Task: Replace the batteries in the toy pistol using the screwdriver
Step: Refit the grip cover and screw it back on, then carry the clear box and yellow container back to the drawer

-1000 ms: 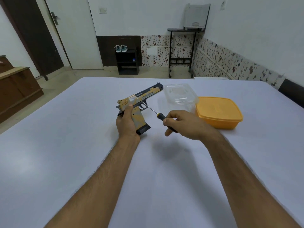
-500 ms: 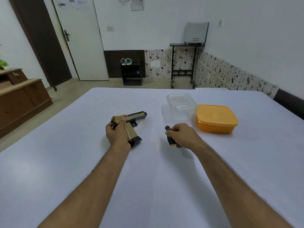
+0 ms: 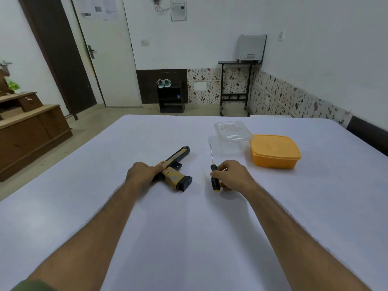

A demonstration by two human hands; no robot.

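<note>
My right hand [image 3: 233,175] lies low on the white table [image 3: 189,238], fingers curled round the black and yellow handle of the screwdriver [image 3: 213,173]. The handle's butt points back toward me and the thin shaft runs away from me along the tabletop. My forearm reaches in from the lower right, almost straight.

My left hand [image 3: 141,172] rests on the rear of the toy pistol [image 3: 175,171], fingers lying along its slide; I cannot tell whether they clasp it or only press on it. The pistol lies flat on its side, barrel aimed away and to the right, black grip base toward me. That forearm comes in from the lower left.

Beyond the screwdriver tip stands a clear plastic container [image 3: 233,133], touching an orange lidded box [image 3: 275,151] on its right.
</note>
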